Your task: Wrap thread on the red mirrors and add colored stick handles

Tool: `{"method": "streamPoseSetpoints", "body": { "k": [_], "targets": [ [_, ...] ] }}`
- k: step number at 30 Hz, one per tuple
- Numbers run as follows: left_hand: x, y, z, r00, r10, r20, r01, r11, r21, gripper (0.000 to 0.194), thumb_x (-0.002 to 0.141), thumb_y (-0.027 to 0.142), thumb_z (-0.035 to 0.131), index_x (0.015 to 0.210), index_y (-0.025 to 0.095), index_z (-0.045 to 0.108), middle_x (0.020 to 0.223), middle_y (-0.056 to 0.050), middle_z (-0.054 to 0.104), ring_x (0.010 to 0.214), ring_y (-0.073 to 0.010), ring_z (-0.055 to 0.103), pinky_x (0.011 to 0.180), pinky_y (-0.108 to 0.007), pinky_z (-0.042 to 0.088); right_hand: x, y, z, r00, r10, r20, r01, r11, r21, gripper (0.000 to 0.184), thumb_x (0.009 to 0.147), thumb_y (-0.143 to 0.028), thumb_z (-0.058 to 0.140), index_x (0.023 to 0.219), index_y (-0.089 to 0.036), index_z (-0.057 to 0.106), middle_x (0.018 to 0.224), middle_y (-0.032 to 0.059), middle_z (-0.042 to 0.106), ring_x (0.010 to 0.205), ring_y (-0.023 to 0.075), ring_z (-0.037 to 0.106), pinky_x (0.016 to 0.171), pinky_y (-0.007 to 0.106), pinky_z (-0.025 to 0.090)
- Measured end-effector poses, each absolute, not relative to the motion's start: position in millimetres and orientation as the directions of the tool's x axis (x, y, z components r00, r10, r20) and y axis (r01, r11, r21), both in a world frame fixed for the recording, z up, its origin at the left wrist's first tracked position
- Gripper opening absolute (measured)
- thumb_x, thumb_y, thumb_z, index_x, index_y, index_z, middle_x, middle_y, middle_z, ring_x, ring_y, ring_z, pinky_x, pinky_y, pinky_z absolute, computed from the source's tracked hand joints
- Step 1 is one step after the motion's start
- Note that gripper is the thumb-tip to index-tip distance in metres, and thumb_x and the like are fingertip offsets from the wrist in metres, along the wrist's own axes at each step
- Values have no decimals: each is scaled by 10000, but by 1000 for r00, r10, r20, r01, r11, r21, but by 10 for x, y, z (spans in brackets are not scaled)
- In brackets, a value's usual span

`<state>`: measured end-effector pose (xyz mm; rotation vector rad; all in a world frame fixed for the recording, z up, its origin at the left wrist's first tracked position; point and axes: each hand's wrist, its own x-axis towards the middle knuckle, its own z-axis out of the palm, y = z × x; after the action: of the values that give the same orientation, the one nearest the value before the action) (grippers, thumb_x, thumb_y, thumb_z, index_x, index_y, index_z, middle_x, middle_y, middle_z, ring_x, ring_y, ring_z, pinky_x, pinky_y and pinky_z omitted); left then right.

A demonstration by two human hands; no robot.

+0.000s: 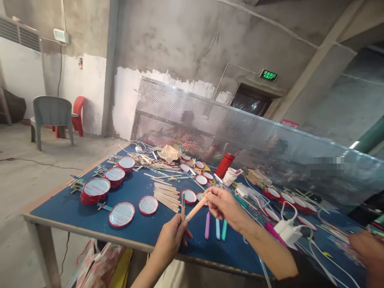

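My left hand (171,239) is closed around a thin coloured craft stick (183,205) held upright over the near edge of the blue table (69,208). My right hand (223,205) pinches a pale wooden craft stick (196,208) that slants down toward the left hand. The two sticks nearly meet. Below my right hand lie three coloured sticks (216,228), pink and teal. A loose pile of plain wooden sticks (167,197) sits just beyond my hands.
Several round red-rimmed mirrors (121,214) and stacks of them (95,190) cover the left of the table. A red flask (224,165), a paper cup (231,176), white chargers and cables (288,230) lie to the right. A perforated metal screen (210,124) backs the table. Another person's hand (367,248) shows at the right edge.
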<state>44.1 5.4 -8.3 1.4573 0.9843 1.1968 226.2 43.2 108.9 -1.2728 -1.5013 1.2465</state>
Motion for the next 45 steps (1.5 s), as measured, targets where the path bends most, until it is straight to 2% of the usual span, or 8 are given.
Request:
{"method": "streamPoseSetpoints", "body": {
  "k": [8, 14, 29, 35, 38, 41, 43, 45],
  "targets": [
    [483, 136, -255, 201, 957, 207, 56, -222, 973, 465, 981, 618, 471, 730, 238, 567, 648, -18, 747, 455, -151, 603, 537, -240, 432, 2094, 240, 747, -191, 977, -98, 63, -87, -994, 568, 629, -687, 821, 759, -222, 522, 450, -114, 458, 317, 38, 338, 332, 177, 181],
    [440, 40, -75, 271, 942, 200, 141, -244, 959, 373, 999, 502, 464, 738, 248, 544, 636, -32, 746, 509, -173, 628, 585, -250, 461, 2140, 224, 612, -132, 984, -117, -11, -120, -993, 542, 652, -643, 829, 714, -217, 499, 441, -118, 458, 323, 19, 323, 353, 168, 210],
    [427, 65, -123, 303, 940, 159, 74, -189, 979, 428, 985, 587, 484, 800, 223, 611, 653, -32, 776, 475, -154, 621, 531, -236, 448, 2098, 240, 600, -91, 989, -120, 1, -120, -993, 494, 666, -634, 764, 686, -231, 479, 431, -117, 429, 315, 26, 301, 341, 179, 205],
    [485, 131, -212, 233, 967, 99, 42, -112, 993, 458, 925, 683, 517, 927, 234, 607, 590, 4, 762, 395, -151, 595, 484, -238, 434, 2338, 464, 710, -49, 998, -47, 178, -38, -983, 461, 730, -656, 666, 718, -244, 460, 468, -113, 421, 352, 46, 304, 373, 201, 189],
    [493, 140, -223, 241, 970, 41, 3, -43, 999, 446, 933, 685, 504, 862, 247, 535, 569, 12, 758, 342, -128, 538, 447, -222, 405, 2639, 735, 778, -6, 1000, 2, 362, 4, -932, 424, 817, -635, 633, 759, -242, 487, 496, -102, 459, 369, 69, 363, 388, 208, 238],
    [478, 129, -221, 274, 961, 22, -20, -17, 1000, 525, 921, 746, 478, 829, 234, 548, 588, 0, 763, 370, -118, 558, 454, -208, 407, 2998, 1036, 835, 7, 1000, 22, 607, 13, -794, 318, 942, -471, 664, 814, -187, 602, 647, -58, 587, 498, 87, 525, 492, 216, 426],
    [462, 119, -218, 288, 958, 16, -31, -8, 999, 586, 894, 795, 482, 858, 222, 596, 634, -11, 776, 418, -120, 599, 476, -204, 426, 3228, 1224, 869, 13, 1000, 17, 757, 2, -654, 238, 982, -394, 679, 968, -156, 676, 901, 3, 696, 723, 130, 659, 667, 283, 562],
    [446, 115, -220, 296, 955, 7, -38, 4, 999, 629, 865, 832, 495, 872, 217, 628, 681, -18, 788, 460, -123, 631, 503, -205, 451, 3426, 1403, 905, 37, 999, 20, 864, -22, -503, 246, 996, -373, 672, 1133, -169, 686, 1136, 52, 706, 939, 188, 698, 820, 371, 601]
  ]
}}
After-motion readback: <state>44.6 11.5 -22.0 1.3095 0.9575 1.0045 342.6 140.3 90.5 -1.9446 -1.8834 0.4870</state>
